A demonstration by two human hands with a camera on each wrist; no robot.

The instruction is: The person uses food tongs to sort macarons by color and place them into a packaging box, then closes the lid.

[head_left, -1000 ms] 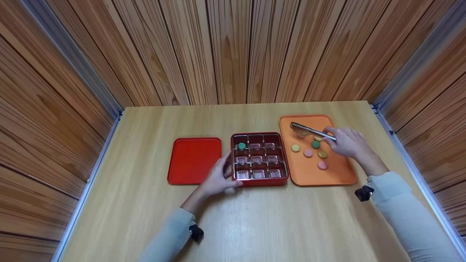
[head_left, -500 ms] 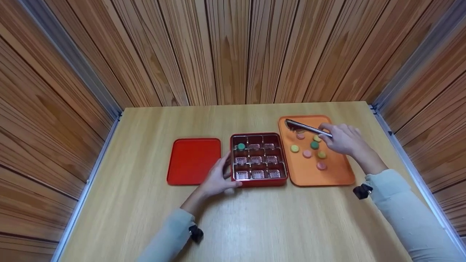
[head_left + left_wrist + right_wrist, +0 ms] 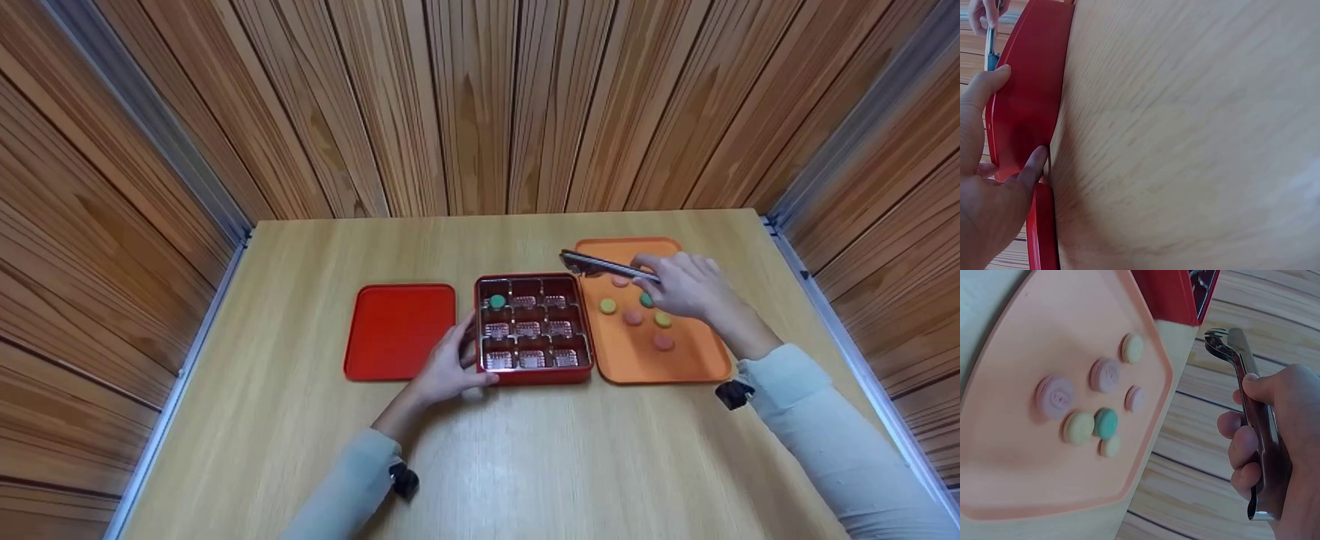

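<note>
One green macaron (image 3: 496, 301) in box (image 3: 534, 375)

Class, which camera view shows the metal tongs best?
The right wrist view: the tongs fill the frame, gripped by the right hand, tips empty. The head view shows them small; the left wrist view shows only a sliver.

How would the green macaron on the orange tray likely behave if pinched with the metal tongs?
The green macaron looks small and probably light, so the tongs in the right hand should lift it easily. It lies flat, so it should not roll. Its thin shells may crack under a hard squeeze, and might slide on the smooth orange tray.
</note>
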